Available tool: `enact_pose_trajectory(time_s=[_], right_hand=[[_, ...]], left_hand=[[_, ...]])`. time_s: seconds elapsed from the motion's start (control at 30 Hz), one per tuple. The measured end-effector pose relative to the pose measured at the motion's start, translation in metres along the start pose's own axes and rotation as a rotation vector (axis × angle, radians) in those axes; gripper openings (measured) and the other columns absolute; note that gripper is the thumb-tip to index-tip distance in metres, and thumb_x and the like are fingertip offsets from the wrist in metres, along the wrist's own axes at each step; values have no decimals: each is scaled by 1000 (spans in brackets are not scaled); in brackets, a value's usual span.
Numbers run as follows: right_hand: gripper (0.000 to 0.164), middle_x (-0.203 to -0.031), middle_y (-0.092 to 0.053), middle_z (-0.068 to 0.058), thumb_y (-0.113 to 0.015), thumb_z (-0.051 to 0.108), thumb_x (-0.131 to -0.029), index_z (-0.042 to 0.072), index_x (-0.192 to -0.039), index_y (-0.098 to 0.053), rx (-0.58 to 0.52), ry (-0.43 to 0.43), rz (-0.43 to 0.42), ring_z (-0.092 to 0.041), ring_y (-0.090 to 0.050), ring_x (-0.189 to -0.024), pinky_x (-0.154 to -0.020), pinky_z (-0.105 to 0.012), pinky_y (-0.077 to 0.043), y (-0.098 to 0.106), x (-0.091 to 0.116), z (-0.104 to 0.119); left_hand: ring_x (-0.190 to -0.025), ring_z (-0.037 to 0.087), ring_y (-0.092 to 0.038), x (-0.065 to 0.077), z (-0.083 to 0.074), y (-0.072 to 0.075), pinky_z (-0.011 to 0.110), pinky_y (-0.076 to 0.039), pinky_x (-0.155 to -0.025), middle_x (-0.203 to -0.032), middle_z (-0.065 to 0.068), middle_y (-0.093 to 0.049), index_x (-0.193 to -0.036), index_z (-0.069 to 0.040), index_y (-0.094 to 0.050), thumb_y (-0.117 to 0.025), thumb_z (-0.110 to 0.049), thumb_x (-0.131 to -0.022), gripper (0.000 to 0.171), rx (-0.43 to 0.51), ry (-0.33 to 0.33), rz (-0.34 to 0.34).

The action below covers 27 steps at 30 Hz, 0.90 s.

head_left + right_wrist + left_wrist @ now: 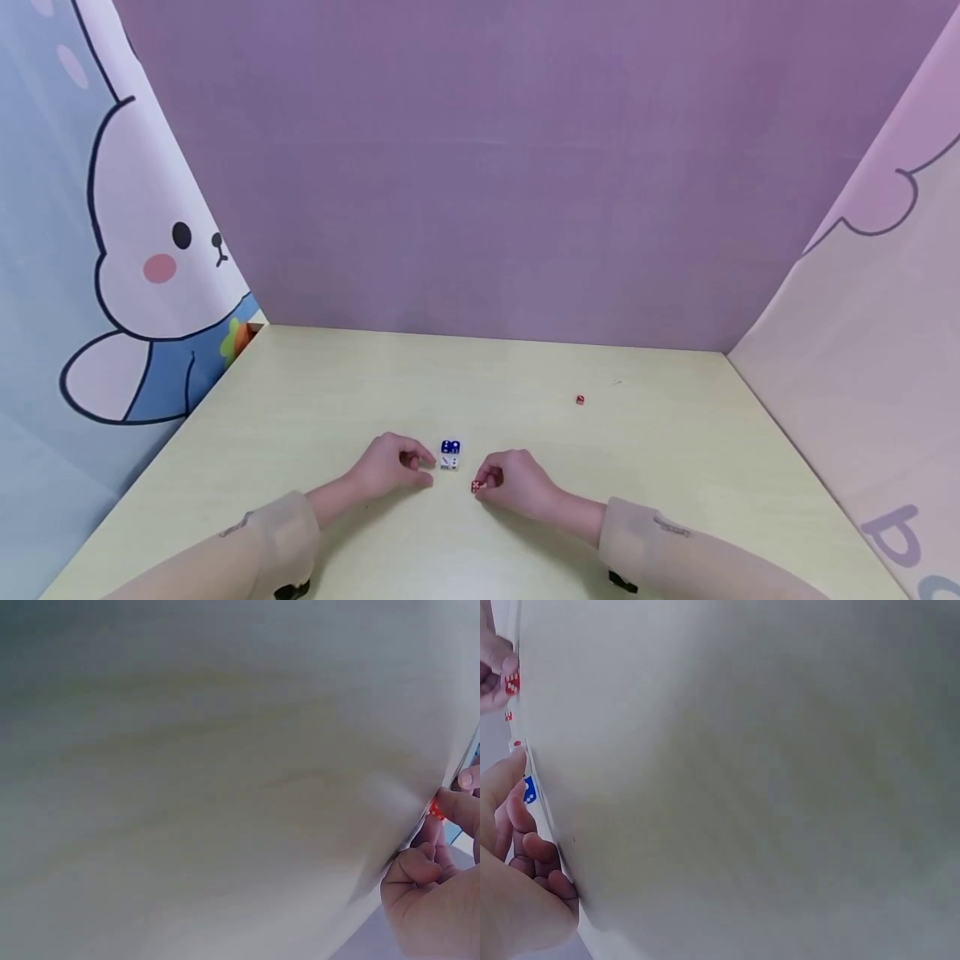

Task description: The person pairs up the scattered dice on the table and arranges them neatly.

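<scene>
In the head view, my right hand point(521, 482) pinches a red die point(476, 487) with white pips between thumb and fingertips, low over the table. The red die point(436, 808) also shows between those fingers in the right wrist view. My left hand point(393, 462) holds nothing. Its fingers are loosely bent, and its fingertips are just left of the small group of dice. In that group, blue dice point(451, 447) sit directly behind white dice point(449, 462), side by side in rows. Fingers partly cover a blue die point(529, 790) in the left wrist view.
Another red die point(580, 400) lies farther back on the pale table point(360, 375), to the right. A purple panel point(480, 183) rises behind the table. Printed cloths hang at both sides, the left one with a rabbit point(161, 233).
</scene>
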State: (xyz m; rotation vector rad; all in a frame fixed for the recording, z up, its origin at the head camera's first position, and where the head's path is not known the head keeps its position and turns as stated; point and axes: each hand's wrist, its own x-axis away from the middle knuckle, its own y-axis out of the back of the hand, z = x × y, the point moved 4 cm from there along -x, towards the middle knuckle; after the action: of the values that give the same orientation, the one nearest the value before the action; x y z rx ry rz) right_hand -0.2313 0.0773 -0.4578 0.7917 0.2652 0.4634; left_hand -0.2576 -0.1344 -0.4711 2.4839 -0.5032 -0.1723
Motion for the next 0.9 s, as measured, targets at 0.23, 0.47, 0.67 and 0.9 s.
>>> enact_pose_trajectory(time_s=[0.23, 0.47, 0.67, 0.9], right_hand=[[10, -65, -58, 10, -76, 9, -75, 10, -82, -69, 6, 28, -9, 1, -48, -59, -64, -17, -43, -9, -11, 12], [9, -64, -59, 9, -77, 8, -75, 8, -80, -69, 5, 50, -28, 3, -48, -57, -62, -16, -44, -16, -16, 22], [8, -64, -61, 9, -77, 7, -74, 9, -78, -70, 16, 33, -50, 3, -49, -56, -60, -15, -44, -20, -19, 24], [8, -66, -63, 7, -77, 6, -74, 8, -77, -70, -1, 34, -53, 3, -51, -56, -60, -14, -45, -25, -21, 28]], left_hand=[[-64, 8, -52, 7, -5, -4, 22, -44, -64, -66, -5, -58, -88, -9, -72, -81, -13, -70, 20, -23, -49, 4], [-63, 5, -52, 10, -11, -7, 21, -43, -64, -66, -6, -59, -87, -11, -73, -82, -15, -70, 20, -37, -93, 11], [-63, 4, -51, 8, -13, -10, 20, -43, -62, -67, -7, -60, -86, -12, -74, -82, -16, -70, 19, -74, -116, 17], [-59, 2, -48, 9, -13, -12, 20, -40, -59, -63, -8, -58, -84, -13, -75, -82, -17, -71, 15, -101, -125, 20]])
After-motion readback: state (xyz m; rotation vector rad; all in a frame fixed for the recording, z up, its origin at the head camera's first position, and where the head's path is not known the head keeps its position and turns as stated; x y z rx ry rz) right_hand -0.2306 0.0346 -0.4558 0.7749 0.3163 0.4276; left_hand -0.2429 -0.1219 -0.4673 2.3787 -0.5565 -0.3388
